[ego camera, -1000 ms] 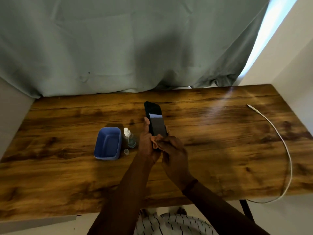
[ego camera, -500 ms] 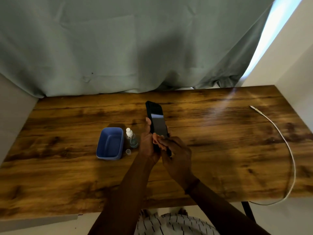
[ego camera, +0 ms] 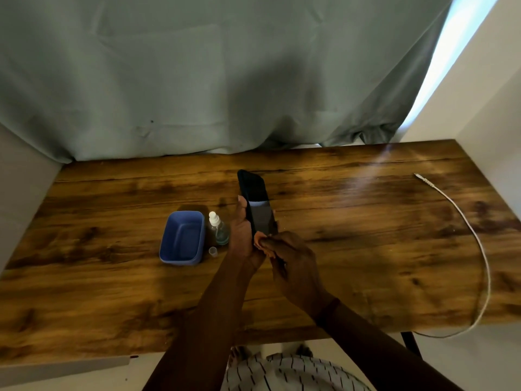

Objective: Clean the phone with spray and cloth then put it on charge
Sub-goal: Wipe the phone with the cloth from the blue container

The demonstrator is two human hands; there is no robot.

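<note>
A black phone [ego camera: 256, 201] stands tilted above the middle of the wooden table [ego camera: 352, 221], screen towards me. My left hand [ego camera: 243, 232] grips its lower left edge. My right hand [ego camera: 293, 266] pinches a small orange cloth [ego camera: 260, 241] against the bottom of the screen. A small clear spray bottle [ego camera: 218, 228] with a white nozzle stands just left of my left hand, its little cap [ego camera: 213, 251] lying in front of it. A white charging cable [ego camera: 462, 221] curves along the right side of the table, its plug at the far end.
A blue plastic tub [ego camera: 182, 237] sits left of the bottle. A grey-green curtain [ego camera: 197, 80] hangs behind the table. White walls close in on both sides, and the cable's tail drops over the front right edge.
My right hand with the cloth has shifted slightly along the bottom of the screen. The phone stays held in about the same place.
</note>
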